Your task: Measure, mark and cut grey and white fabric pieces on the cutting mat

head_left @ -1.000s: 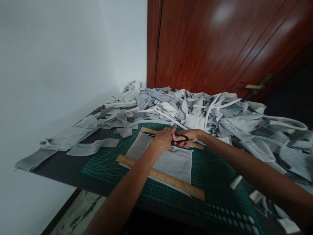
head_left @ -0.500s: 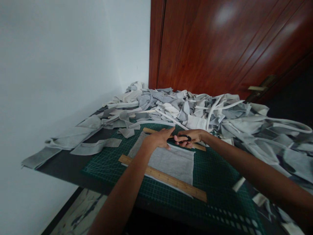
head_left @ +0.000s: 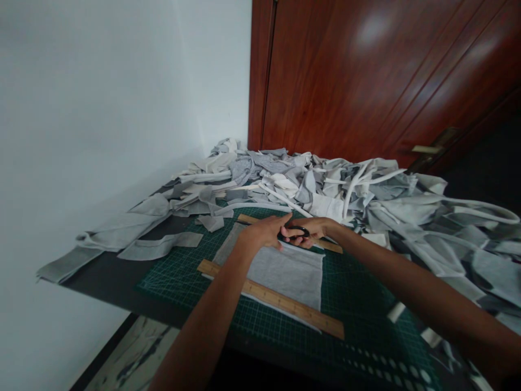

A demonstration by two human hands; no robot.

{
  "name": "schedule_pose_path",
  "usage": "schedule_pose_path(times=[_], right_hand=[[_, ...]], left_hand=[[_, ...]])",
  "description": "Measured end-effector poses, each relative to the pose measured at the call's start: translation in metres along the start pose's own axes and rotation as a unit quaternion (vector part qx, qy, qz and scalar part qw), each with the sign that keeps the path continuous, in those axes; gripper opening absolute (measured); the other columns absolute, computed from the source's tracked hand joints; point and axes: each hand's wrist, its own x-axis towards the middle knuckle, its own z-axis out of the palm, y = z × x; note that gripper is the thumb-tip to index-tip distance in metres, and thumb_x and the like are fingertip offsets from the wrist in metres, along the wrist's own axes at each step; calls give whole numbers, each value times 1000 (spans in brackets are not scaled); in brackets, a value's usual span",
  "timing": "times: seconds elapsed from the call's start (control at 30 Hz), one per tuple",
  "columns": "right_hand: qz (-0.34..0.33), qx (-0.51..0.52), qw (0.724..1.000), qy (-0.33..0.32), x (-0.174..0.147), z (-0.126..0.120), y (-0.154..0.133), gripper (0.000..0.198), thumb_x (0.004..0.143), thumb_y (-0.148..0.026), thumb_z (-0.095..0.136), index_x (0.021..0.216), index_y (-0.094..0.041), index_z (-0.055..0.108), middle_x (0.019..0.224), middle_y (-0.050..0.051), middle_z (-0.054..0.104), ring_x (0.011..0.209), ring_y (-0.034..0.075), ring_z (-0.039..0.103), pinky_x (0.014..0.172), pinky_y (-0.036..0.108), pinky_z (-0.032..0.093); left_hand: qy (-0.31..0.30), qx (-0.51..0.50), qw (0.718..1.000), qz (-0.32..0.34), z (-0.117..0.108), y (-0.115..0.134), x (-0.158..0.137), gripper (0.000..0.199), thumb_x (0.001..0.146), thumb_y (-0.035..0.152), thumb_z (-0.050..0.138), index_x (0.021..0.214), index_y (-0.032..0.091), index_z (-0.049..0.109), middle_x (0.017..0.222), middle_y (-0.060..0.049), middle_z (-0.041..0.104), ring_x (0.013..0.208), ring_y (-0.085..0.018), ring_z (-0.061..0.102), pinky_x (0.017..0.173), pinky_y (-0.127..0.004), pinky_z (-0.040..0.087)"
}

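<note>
A piece of grey fabric (head_left: 285, 271) lies flat on a green cutting mat (head_left: 358, 288). Across its near edge runs a wooden ruler (head_left: 293, 308); a second wooden ruler (head_left: 331, 246) lies along the far edge, partly under my hands. My left hand (head_left: 264, 231) rests on the far side of the fabric with its fingers stretched out. Close against it, my right hand (head_left: 312, 229) is closed around the black handles of scissors (head_left: 281, 237). The blades are hidden behind my left hand.
Heaped fabric scraps (head_left: 285, 179) cover the back and right of the dark table (head_left: 163, 296). A few loose strips (head_left: 163, 245) lie at the left. Behind stand a white wall (head_left: 122, 108) and a reddish wooden door (head_left: 345, 81).
My right hand has shifted left with the scissors, closer to my left hand. My left hand, the fabric and the rulers stay in place.
</note>
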Motion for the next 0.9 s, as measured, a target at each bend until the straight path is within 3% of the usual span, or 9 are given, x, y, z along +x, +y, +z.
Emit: schedule_pose_path(times=[0.17, 0.33, 0.47, 0.6, 0.7, 0.8, 0.9], right_hand=[[0, 11, 1000, 0, 2, 1, 1, 72, 66, -79, 85, 83, -20, 48, 52, -14, 39, 36, 1, 29, 32, 13, 30], [-19, -7, 1000, -18, 4, 4, 1, 60, 75, -66, 85, 79, -20, 48, 52, -13, 39, 35, 0, 28, 33, 12, 27], [-43, -47, 998, -3, -3, 8, -3, 55, 81, -65, 81, 86, -19, 50, 54, -15, 36, 37, 1, 26, 34, 13, 28], [16, -121, 992, 44, -33, 10, -5, 58, 77, -68, 81, 78, -21, 49, 50, -13, 37, 39, 3, 30, 37, 16, 25], [58, -237, 959, 142, -70, 16, 2, 53, 73, -65, 82, 75, -19, 55, 50, -9, 44, 44, 7, 38, 43, 20, 26], [43, -347, 898, 268, -113, 28, 22, 48, 74, -61, 80, 72, -18, 59, 61, -5, 52, 55, 10, 46, 51, 23, 28], [53, -415, 839, 348, -155, 42, 54, 41, 78, -56, 76, 69, -19, 60, 63, -2, 58, 59, 13, 52, 55, 26, 31]], left_hand=[[1, 7, 1000, 5, 0, 2, 0, 114, 73, 21, 88, 167, 20, 23, 163, -15, 48, 148, -26, 49, 117, -31, 42], [-6, 16, 1000, 20, 1, 2, 1, 111, 74, 23, 88, 166, 21, 25, 159, -14, 52, 146, -27, 51, 118, -33, 42], [-18, 7, 1000, 15, 0, -4, 0, 115, 74, 24, 86, 168, 15, 19, 164, -20, 45, 149, -32, 46, 119, -38, 41], [-34, -66, 996, 55, -1, -19, -1, 103, 81, 17, 69, 169, 16, 15, 162, -16, 49, 145, -27, 52, 115, -33, 44], [-42, -131, 987, 79, -2, -32, 1, 96, 82, 12, 59, 168, 19, 19, 153, -10, 60, 135, -22, 60, 108, -29, 47], [-16, -182, 981, 70, -2, -41, 5, 83, 88, 14, 54, 166, 18, 27, 143, -9, 67, 125, -21, 66, 103, -29, 51], [41, -194, 978, 69, 1, -49, 12, 67, 96, 18, 50, 162, 16, 34, 134, -10, 72, 118, -19, 69, 101, -30, 52]])
